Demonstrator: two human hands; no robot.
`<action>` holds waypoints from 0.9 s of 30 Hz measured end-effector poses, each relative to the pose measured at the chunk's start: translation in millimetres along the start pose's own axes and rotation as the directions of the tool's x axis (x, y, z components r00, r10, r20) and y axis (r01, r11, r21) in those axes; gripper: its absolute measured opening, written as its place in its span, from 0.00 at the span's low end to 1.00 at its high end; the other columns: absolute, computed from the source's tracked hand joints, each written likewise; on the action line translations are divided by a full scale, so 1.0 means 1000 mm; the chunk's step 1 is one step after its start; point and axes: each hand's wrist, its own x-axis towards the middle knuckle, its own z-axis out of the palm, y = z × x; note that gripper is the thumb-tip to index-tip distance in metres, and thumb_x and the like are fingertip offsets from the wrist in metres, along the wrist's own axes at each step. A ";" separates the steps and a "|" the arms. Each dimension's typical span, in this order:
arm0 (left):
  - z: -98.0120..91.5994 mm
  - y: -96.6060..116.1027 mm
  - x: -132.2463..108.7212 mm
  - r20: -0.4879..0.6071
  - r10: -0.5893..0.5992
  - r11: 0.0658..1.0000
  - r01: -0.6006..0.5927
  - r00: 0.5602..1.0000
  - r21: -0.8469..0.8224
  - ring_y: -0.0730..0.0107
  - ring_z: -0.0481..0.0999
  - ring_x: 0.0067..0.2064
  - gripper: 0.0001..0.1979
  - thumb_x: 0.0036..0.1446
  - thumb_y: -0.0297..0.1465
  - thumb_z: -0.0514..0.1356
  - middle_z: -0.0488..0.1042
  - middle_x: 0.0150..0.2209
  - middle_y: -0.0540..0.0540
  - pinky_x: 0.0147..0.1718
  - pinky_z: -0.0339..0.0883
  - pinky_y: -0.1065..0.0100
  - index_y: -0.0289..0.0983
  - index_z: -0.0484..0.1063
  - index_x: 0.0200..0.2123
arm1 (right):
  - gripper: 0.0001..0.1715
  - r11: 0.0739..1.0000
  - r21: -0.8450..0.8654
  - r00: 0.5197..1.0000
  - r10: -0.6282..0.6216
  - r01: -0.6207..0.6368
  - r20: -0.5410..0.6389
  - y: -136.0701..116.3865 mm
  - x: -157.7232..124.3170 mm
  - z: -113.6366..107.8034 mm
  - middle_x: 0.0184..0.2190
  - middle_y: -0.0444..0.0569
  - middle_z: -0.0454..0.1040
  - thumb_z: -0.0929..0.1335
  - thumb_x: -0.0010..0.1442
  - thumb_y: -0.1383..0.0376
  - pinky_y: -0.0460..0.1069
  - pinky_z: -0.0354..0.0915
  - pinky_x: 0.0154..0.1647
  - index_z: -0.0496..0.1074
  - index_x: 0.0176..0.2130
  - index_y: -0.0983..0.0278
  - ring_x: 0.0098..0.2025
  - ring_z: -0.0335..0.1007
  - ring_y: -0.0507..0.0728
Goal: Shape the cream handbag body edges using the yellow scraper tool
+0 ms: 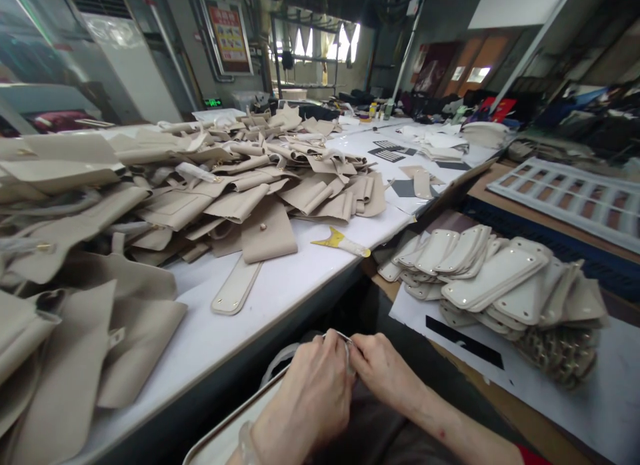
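In front of my lap, my left hand (320, 388) is closed, knuckles up, with its fingertips meeting those of my right hand (383, 368). A thin pale strip (346, 338) shows between the two hands, and both pinch it; most of it is hidden by the fingers. Under my left wrist lies a cream panel (235, 422) with a darker edge, partly covered by the forearm. A whitish loop (281, 360) curves out just behind the left hand. On the white table, a cream strap piece (237, 286) with metal studs sticks out beneath a beige folded panel (270, 233).
Beige leather-like pieces (165, 205) cover the table's left side. A yellow-and-white forked tool (341, 241) lies near its edge. To my right, studded cream pieces (493, 278) are stacked beside a black strip (464, 342). Behind them is a white slatted rack (575, 195).
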 end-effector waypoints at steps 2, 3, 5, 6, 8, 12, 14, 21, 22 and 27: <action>-0.001 -0.004 0.002 0.016 0.032 0.999 -0.032 0.999 0.014 0.54 0.74 0.38 0.13 0.61 0.26 0.49 0.73 0.38 0.39 0.34 0.73 0.56 0.33 0.73 0.40 | 0.21 1.000 0.006 1.000 0.006 -0.006 -0.010 -0.001 0.000 0.001 0.23 0.49 0.73 0.59 0.67 0.62 0.48 0.53 0.28 0.64 0.23 0.62 0.27 0.69 0.55; -0.002 -0.005 0.003 0.029 0.043 0.999 -0.043 0.999 0.020 0.55 0.75 0.38 0.13 0.60 0.25 0.49 0.73 0.38 0.39 0.34 0.73 0.56 0.34 0.73 0.39 | 0.21 1.000 0.008 1.000 0.008 -0.008 -0.015 -0.002 0.000 0.001 0.23 0.49 0.73 0.59 0.67 0.62 0.49 0.53 0.28 0.64 0.23 0.62 0.26 0.69 0.55; -0.004 -0.007 0.006 0.078 0.045 0.999 -0.047 0.996 0.019 0.56 0.76 0.36 0.13 0.58 0.23 0.50 0.73 0.38 0.40 0.32 0.73 0.57 0.34 0.73 0.38 | 0.21 1.000 0.020 1.000 0.010 -0.009 -0.014 -0.004 -0.001 0.000 0.23 0.49 0.73 0.59 0.66 0.62 0.49 0.53 0.28 0.66 0.23 0.63 0.26 0.68 0.54; -0.005 -0.007 0.008 0.099 0.039 0.999 -0.041 0.994 0.027 0.56 0.76 0.35 0.13 0.56 0.22 0.50 0.73 0.38 0.40 0.32 0.73 0.57 0.34 0.74 0.38 | 0.21 1.000 0.025 1.000 0.008 -0.008 -0.010 -0.004 -0.003 -0.001 0.23 0.49 0.74 0.59 0.67 0.61 0.49 0.53 0.28 0.66 0.24 0.63 0.26 0.68 0.54; -0.009 -0.008 0.014 0.085 0.042 0.994 -0.050 0.996 0.098 0.55 0.76 0.38 0.15 0.54 0.19 0.50 0.74 0.40 0.38 0.37 0.73 0.55 0.32 0.74 0.39 | 0.22 0.997 0.071 1.000 0.002 -0.003 0.009 -0.004 -0.006 -0.003 0.24 0.48 0.74 0.59 0.67 0.59 0.48 0.54 0.29 0.70 0.25 0.63 0.27 0.68 0.54; -0.011 -0.018 0.031 0.009 0.063 0.995 -0.063 0.998 0.071 0.56 0.75 0.42 0.12 0.55 0.20 0.52 0.74 0.40 0.39 0.40 0.71 0.59 0.33 0.75 0.35 | 0.26 0.920 0.389 0.998 0.026 -0.045 0.054 0.005 -0.009 -0.006 0.26 0.46 0.75 0.60 0.67 0.52 0.48 0.57 0.31 0.75 0.29 0.64 0.30 0.67 0.55; -0.007 -0.027 0.038 -0.007 0.013 0.997 -0.014 1.000 -0.079 0.61 0.76 0.36 0.09 0.55 0.24 0.53 0.74 0.37 0.43 0.34 0.70 0.64 0.36 0.73 0.34 | 0.27 0.847 0.525 0.995 0.052 -0.086 0.079 0.011 -0.008 -0.004 0.27 0.46 0.75 0.61 0.66 0.49 0.48 0.59 0.34 0.76 0.30 0.64 0.32 0.67 0.56; 0.008 -0.061 0.048 0.004 0.023 0.877 -0.019 1.000 -0.480 0.66 0.76 0.41 0.16 0.51 0.25 0.55 0.78 0.44 0.46 0.43 0.68 0.68 0.38 0.78 0.42 | 0.26 0.421 0.879 0.975 0.109 -0.224 0.196 0.016 -0.008 0.011 0.35 0.50 0.77 0.68 0.61 0.46 0.52 0.62 0.46 0.79 0.41 0.66 0.40 0.69 0.58; 0.009 -0.064 0.048 0.040 0.051 0.857 -0.023 0.998 -0.515 0.67 0.77 0.40 0.16 0.53 0.25 0.54 0.79 0.42 0.46 0.43 0.68 0.69 0.38 0.79 0.41 | 0.25 0.391 0.891 0.973 0.095 -0.232 0.211 0.015 -0.008 0.013 0.36 0.50 0.77 0.68 0.62 0.48 0.52 0.61 0.47 0.79 0.43 0.66 0.42 0.69 0.58; 0.015 -0.072 0.050 0.103 0.086 0.806 -0.009 0.991 -0.592 0.69 0.78 0.35 0.16 0.55 0.28 0.53 0.82 0.34 0.49 0.37 0.68 0.72 0.40 0.82 0.38 | 0.22 0.322 0.910 0.965 0.066 -0.260 0.252 0.014 -0.009 0.017 0.41 0.50 0.77 0.67 0.66 0.52 0.51 0.59 0.50 0.77 0.48 0.65 0.45 0.68 0.57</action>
